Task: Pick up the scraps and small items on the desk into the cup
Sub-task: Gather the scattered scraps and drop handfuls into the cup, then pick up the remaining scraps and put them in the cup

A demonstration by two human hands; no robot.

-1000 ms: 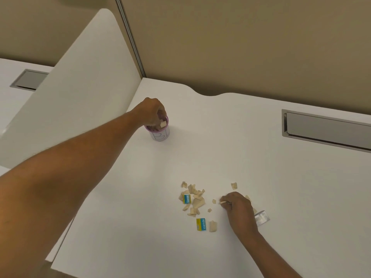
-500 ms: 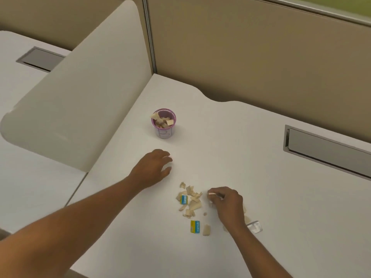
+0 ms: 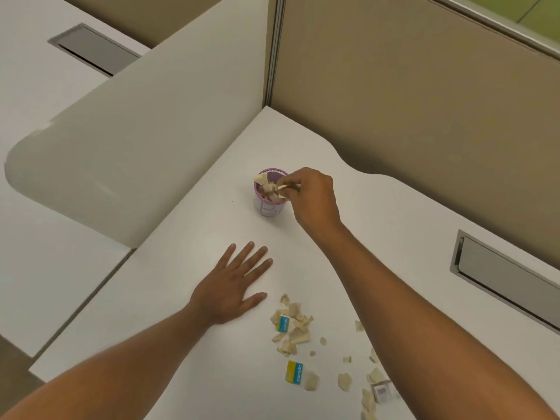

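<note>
A small purple-rimmed cup stands on the white desk, stuffed with tan paper scraps. My right hand hovers at the cup's right rim, fingers pinched on a scrap over the opening. My left hand lies flat on the desk with fingers spread, holding nothing. A pile of tan scraps lies near the front with a small blue-and-yellow box in it. A second blue-and-yellow box lies nearer me. More scraps and a small silver packet lie by my right forearm.
A white divider panel rises along the desk's left side. Tan partition walls close off the back. A metal cable tray is set into the desk at right. Another desk with its own tray sits left of the divider.
My right hand lifted from the scrap pile and travelled to the cup with a scrap. My left hand left the cup, came back near the pile and flattened on the desk.
</note>
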